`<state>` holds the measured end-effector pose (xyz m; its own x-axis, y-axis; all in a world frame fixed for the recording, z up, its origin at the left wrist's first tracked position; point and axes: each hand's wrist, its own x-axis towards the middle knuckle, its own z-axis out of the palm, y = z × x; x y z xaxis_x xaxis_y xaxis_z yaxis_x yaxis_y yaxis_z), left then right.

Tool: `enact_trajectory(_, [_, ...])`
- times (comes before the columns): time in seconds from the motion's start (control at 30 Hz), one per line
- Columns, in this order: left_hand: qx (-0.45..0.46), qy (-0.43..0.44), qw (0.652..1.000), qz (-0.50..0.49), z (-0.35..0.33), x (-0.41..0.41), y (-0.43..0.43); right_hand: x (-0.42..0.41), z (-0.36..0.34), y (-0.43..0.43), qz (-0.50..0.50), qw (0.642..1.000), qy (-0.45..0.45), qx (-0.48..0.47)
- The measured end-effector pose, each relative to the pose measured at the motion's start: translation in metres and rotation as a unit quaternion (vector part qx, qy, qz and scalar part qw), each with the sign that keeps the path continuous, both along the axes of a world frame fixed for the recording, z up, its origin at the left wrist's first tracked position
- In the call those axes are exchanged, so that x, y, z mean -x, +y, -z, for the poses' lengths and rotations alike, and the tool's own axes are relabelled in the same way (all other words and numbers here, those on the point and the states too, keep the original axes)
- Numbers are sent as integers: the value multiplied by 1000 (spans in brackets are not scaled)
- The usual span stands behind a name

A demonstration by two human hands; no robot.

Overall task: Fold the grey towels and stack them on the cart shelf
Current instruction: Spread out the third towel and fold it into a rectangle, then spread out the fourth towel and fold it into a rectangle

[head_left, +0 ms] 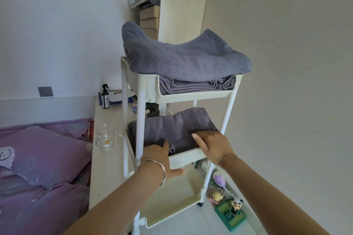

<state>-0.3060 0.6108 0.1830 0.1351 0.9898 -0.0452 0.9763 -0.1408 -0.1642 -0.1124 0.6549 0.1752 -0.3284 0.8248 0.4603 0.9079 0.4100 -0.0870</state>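
Head view has the grey towel (172, 126) lying crosswise on the cart's middle shelf (188, 157), right hand (212, 145) pressing flat on its near edge, left hand (156, 156) just beside (fingers hidden, grip unclear).

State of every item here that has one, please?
top towel: unfolded, draped over the top tray.
folded towels: stacked in the top tray.
middle towel: folded, lying in the middle tray.
left hand: on middle towel, grip unclear.
right hand: resting on middle towel.
glass mug: upright, empty.
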Motion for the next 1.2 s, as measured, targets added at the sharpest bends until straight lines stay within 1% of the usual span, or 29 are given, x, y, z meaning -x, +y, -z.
enact_trajectory(0.17, [-23,22,999,30,6,2,3,3,7,-5,21,1000,-6,-9])
enact_trajectory(0.33, [-46,9,998,31,7,4,-2,6,-2,-21,23,998,34,57])
enact_trajectory(0.4, [-59,-16,998,26,8,4,-6,5,-7,-36,28,996,64,61])
enact_trajectory(0.5, [-97,-78,992,33,13,-1,-14,-6,-13,-68,68,989,117,65])
enact_trajectory(0.6, [-121,-122,980,103,11,-20,-28,-31,-18,-114,145,977,145,54])
enact_trajectory(0.67, [-111,-165,967,160,8,-38,-40,-46,-19,-152,202,964,165,47])
enact_trajectory(0.73, [-84,-205,950,219,6,-61,-59,-60,-18,-198,266,945,184,35])
enact_trajectory(0.8, [-55,-235,933,267,5,-81,-82,-68,-14,-242,320,929,182,30])
enact_trajectory(0.9, [20,-244,905,348,11,-113,-131,-78,3,-325,419,887,188,35])
enact_trajectory(1.0, [83,-257,871,412,28,-137,-179,-78,21,-398,490,848,195,44])
enact_trajectory(1.07, [157,-269,836,452,45,-156,-216,-75,34,-451,540,812,214,56])
enact_trajectory(1.1, [193,-277,820,462,52,-161,-227,-74,40,-468,556,798,224,62])
enact_trajectory(1.17, [260,-286,784,486,69,-176,-265,-71,52,-519,604,757,238,70])
enact_trajectory(1.2, [279,-295,774,486,76,-179,-275,-70,58,-532,615,749,238,73])
